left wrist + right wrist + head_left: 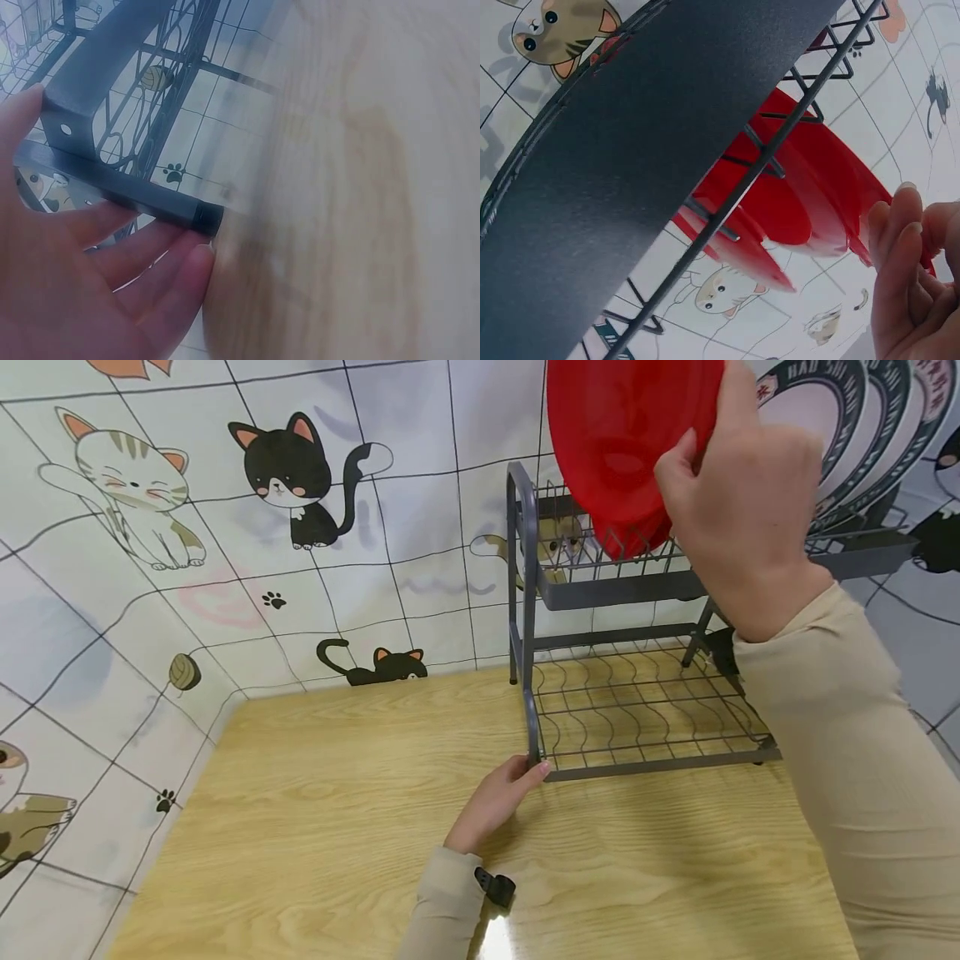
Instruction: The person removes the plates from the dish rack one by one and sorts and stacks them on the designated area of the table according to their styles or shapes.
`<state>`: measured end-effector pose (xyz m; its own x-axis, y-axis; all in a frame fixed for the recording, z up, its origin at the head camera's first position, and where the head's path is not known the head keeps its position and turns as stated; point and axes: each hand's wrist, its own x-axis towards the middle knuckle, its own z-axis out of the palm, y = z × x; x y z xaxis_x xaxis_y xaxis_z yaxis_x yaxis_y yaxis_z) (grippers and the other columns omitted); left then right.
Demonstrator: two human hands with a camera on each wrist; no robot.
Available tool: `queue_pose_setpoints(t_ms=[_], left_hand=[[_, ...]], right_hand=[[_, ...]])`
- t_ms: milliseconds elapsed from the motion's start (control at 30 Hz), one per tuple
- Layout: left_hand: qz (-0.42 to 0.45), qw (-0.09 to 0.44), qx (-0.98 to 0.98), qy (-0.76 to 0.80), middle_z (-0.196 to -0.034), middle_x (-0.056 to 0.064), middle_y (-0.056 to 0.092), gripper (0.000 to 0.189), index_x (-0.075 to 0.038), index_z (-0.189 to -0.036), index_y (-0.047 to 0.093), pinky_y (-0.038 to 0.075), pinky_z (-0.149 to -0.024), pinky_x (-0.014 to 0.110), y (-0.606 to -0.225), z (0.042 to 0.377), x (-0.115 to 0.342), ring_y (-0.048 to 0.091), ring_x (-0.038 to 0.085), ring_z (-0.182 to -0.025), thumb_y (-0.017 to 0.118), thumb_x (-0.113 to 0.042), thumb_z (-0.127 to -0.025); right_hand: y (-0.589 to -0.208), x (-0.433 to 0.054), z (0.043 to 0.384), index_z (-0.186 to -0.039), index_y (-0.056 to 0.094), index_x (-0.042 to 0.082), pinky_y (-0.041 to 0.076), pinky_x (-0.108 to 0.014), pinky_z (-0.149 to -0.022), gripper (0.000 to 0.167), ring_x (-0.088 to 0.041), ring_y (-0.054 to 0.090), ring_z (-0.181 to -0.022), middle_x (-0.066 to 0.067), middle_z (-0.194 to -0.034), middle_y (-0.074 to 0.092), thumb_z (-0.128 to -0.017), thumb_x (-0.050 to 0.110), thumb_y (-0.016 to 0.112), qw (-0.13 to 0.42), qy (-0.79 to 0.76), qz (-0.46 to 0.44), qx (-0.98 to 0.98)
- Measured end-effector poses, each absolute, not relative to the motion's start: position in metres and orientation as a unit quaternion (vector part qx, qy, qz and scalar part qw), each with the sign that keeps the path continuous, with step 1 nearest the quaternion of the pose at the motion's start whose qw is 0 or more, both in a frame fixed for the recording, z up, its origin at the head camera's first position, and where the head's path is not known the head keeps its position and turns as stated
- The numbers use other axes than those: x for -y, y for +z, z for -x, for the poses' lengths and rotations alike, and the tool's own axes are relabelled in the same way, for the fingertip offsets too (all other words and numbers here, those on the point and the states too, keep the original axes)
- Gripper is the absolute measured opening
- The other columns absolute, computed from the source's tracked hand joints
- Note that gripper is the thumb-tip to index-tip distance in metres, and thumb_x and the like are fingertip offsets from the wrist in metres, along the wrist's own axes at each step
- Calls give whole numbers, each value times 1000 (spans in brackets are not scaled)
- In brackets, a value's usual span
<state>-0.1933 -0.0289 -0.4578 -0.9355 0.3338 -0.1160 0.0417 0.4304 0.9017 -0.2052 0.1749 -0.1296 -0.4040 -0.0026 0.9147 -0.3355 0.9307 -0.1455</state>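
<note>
My right hand (757, 502) pinches the edge of a glossy red plate (626, 427) between thumb and fingers. The plate stands steeply tilted in the upper tier of a dark grey two-tier dish rack (618, 592). In the right wrist view, more than one red layer of the plate (825, 176) shows behind the rack's wires; whether these are separate pieces, I cannot tell. At the rack's lower front left corner, my left hand (495, 802) grips the frame. The left wrist view has its fingers curled against the dark bar (120, 184), with the thumb on the upright.
Several white plates with dark patterned rims (847, 435) stand upright at the upper tier's right. The lower wire tier (637, 706) sits on a wood-grain table (337, 810). Behind and to the left rise walls covered in cat-print tile pattern (420, 527).
</note>
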Motion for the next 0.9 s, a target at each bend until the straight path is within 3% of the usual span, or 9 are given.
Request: queue_pose_setpoints(t_ms=[167, 233, 300, 467, 700, 900], left_hand=[[-116, 138, -831, 526, -112, -9, 55, 59, -24, -121, 51, 41, -87, 40, -458, 194, 28, 51, 13, -105, 42, -65, -81], [-117, 135, -831, 527, -111, -8, 55, 60, -22, -120, 52, 41, -86, 39, -457, 194, 28, 52, 12, -104, 42, -65, -81], [-119, 130, -830, 529, -110, -7, 55, 61, -20, -120, 52, 41, -85, 38, -457, 194, 27, 52, 12, -102, 42, -65, -81], [-120, 126, -834, 524, -107, -8, 54, 58, -20, -117, 54, 42, -84, 37, -457, 195, 27, 52, 11, -99, 43, -65, -81], [-121, 130, -833, 524, -106, -9, 55, 56, -23, -113, 55, 43, -81, 36, -459, 194, 28, 53, 10, -97, 43, -66, -80], [-127, 123, -840, 513, -109, -7, 55, 60, -21, -116, 54, 43, -82, 37, -459, 196, 30, 53, 11, -99, 41, -67, -80]], right_hand=[[-133, -181, 203, -133, 40, 20, 43, -30, -86, 45, -28, 60, -96, -6, -113, 61, -90, 33, 40, 552, 220, -86, 800], [-134, -183, 201, -134, 39, 21, 44, -23, -82, 45, -26, 62, -90, -4, -110, 62, -90, 33, 39, 556, 225, -93, 795], [-136, -185, 199, -133, 39, 24, 45, -17, -76, 44, -12, 64, -78, -2, -106, 64, -90, 34, 40, 549, 250, -90, 792], [-142, -188, 193, -129, 43, 23, 44, -11, -64, 41, 14, 50, -58, 3, -105, 64, -89, 27, 47, 515, 357, -102, 773], [-152, -186, 179, -123, 48, 16, 47, -14, -57, 36, -6, 58, -53, -6, -93, 67, -88, 12, 50, 463, 511, -115, 715], [-165, -178, 167, -120, 49, 10, 48, -18, -55, 33, -12, 59, -52, -11, -92, 66, -87, 8, 50, 443, 560, -128, 688]])
